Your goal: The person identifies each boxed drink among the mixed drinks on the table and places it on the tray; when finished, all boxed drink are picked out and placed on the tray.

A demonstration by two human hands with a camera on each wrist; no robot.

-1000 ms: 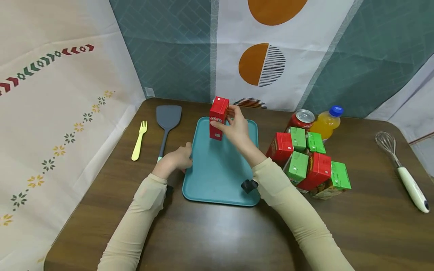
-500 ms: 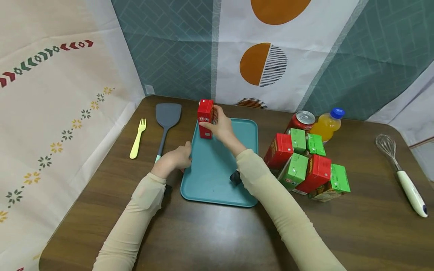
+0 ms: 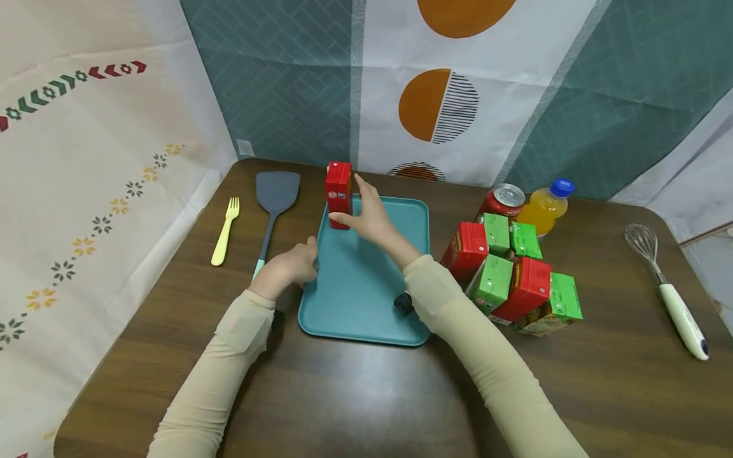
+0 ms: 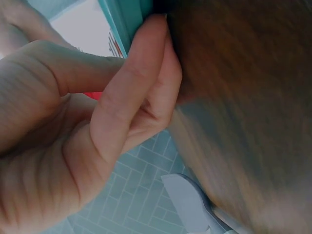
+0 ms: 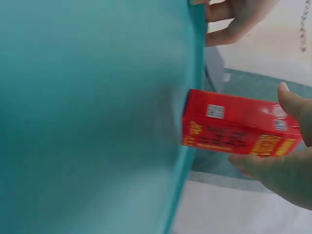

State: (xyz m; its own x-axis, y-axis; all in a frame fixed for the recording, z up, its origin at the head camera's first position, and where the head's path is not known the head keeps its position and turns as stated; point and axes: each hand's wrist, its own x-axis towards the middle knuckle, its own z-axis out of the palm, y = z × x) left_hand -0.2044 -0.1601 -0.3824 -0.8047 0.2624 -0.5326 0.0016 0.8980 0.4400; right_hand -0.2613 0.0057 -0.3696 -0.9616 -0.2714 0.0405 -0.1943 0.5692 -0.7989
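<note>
A red drink carton point(image 3: 338, 191) stands upright at the far left corner of the teal tray point(image 3: 366, 286). My right hand point(image 3: 369, 216) is around it, thumb before its front and the fingers spread off its right side. In the right wrist view the thumb and fingers point(image 5: 253, 165) lie loosely either side of the red carton point(image 5: 239, 122), its base on the tray by the rim. At the tray's left edge, my left hand point(image 3: 292, 264) pinches the rim; the left wrist view shows its curled fingers point(image 4: 141, 73) at the teal edge.
Right of the tray stand several red and green cartons point(image 3: 495, 283), a red can point(image 3: 504, 200) and an orange drink bottle point(image 3: 544, 207). A whisk point(image 3: 667, 286) lies far right. A grey spatula point(image 3: 276, 194) and yellow fork point(image 3: 225, 232) lie left.
My right hand has carried the red carton leftward to the tray's far left corner, and its fingers have since loosened from it. The left hand has stayed at the tray's edge.
</note>
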